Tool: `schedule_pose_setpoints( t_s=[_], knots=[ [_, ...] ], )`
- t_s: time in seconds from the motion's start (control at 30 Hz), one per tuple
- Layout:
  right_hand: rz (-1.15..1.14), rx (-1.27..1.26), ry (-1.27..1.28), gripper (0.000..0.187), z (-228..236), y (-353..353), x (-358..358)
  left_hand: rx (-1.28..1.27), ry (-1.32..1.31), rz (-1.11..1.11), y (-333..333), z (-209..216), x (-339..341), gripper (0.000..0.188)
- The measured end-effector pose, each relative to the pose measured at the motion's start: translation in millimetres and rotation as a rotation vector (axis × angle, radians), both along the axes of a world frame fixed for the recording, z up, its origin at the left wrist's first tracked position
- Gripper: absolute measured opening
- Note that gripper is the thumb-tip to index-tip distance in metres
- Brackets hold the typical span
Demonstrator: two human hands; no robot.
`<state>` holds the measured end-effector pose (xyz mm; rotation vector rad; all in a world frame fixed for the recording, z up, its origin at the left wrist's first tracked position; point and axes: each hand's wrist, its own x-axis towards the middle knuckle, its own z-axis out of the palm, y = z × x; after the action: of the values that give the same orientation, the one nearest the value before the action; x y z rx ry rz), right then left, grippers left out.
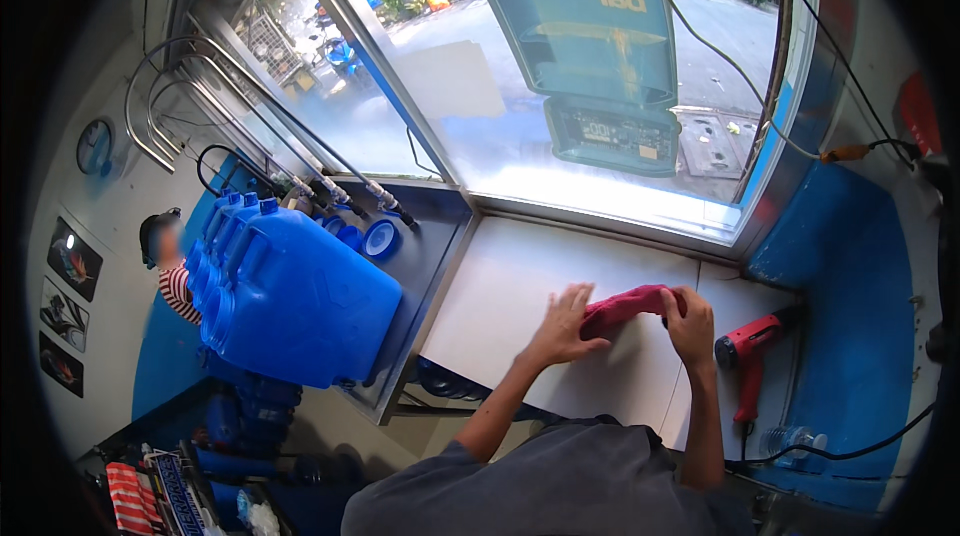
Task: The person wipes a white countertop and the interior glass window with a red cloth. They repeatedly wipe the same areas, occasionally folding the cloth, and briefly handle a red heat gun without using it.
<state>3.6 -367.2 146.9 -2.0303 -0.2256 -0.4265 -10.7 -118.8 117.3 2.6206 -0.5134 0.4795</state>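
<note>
A dark pink cloth (632, 307), bunched into a long strip, is held just above the white tabletop (500, 286). My right hand (690, 324) grips its right end, fingers bent over the fabric. At the other end is my left hand (565, 328), its fingers stretched and its thumb apart, with the cloth's left end against the palm side. A red and black heat gun (748, 356) lies to the right of my right hand, nozzle toward the wall.
Several blue water jugs (310, 296) stand on a metal counter (440, 286) at left, beside blue caps (381, 239) and metal filling pipes (300, 151). A window ledge (600, 221) bounds the table's far side. A clear plastic bottle (795, 439) and black cable (850, 454) lie near right. Another person (175, 271) is far left.
</note>
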Motion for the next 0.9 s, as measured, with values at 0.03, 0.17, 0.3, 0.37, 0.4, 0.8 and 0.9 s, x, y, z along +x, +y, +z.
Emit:
schedule_pose_setpoints(
  t_s=[0.03,0.17,0.3,0.37,0.4,0.8,0.9],
  knots=[
    [0.085,0.145,0.114,0.024,14,10,0,-0.104,0.024,-0.087,-17,9,-1,0.08],
    [0.15,0.211,0.173,0.024,56,26,-10,-0.532,0.421,-0.265,-61,46,-1,0.081],
    [0.042,0.267,0.062,0.025,71,3,-17,-0.543,0.279,-0.339,-71,74,6,0.049],
    [-0.023,0.21,0.094,0.03,71,-13,-20,-0.485,0.219,-0.413,-76,80,9,0.031],
    [-0.018,0.255,0.14,0.029,68,-17,-22,-0.449,0.197,-0.441,-80,83,11,0.029],
    [-0.105,0.445,0.109,0.023,-11,8,-69,-0.933,0.21,-0.68,-131,120,28,0.027],
    [-0.184,0.357,0.004,0.024,-28,-6,-51,-0.889,0.364,-0.701,-135,112,16,0.025]
  ],
)
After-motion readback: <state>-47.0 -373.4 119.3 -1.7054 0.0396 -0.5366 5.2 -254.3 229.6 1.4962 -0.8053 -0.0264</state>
